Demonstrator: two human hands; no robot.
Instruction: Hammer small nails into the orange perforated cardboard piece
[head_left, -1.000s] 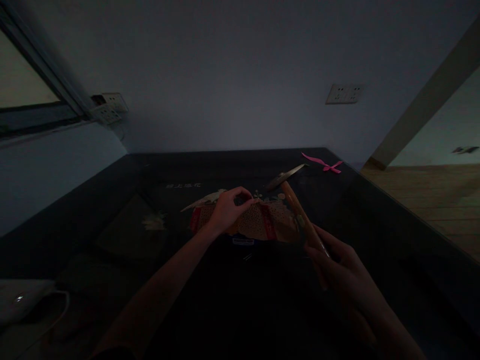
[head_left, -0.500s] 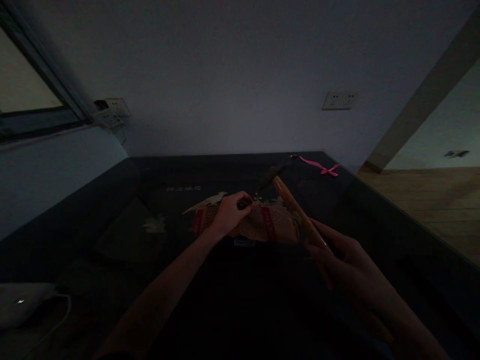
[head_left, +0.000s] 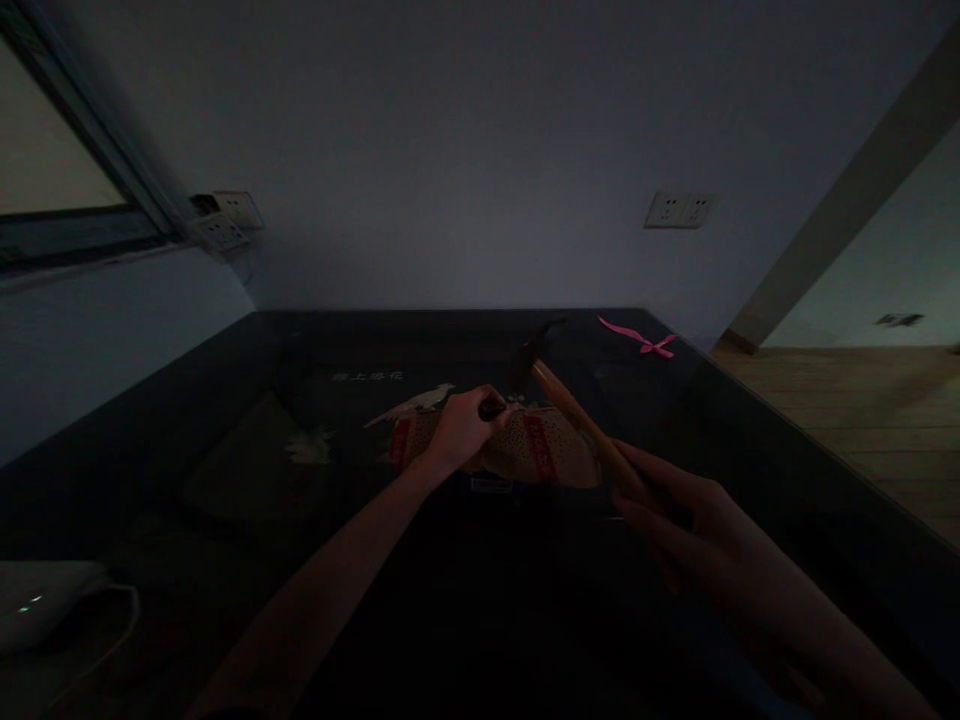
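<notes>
My right hand (head_left: 686, 510) is wrapped round the wooden handle of a hammer (head_left: 581, 410). The dark hammer head stands up at the far end, just right of my left fingers and apart from them. My left hand (head_left: 472, 425) rests on a tan, dotted package with red bands (head_left: 510, 455). Its thumb and fingers curl round in a pinch. A small dark patch shows between them, too dim to name. The package lies across the dark tabletop (head_left: 525, 600), partly covered by my left hand and the hammer handle.
A pink ribbon (head_left: 637, 335) lies near the table's back right corner. At the lower left is a white device (head_left: 49, 605) with a cord and small lights. Wall sockets (head_left: 679, 210) sit above the back edge. The room is very dim.
The hammer head has shifted a little left, closer to my left hand, and its angle has turned slightly. My left hand stays on the package in nearly the same pose.
</notes>
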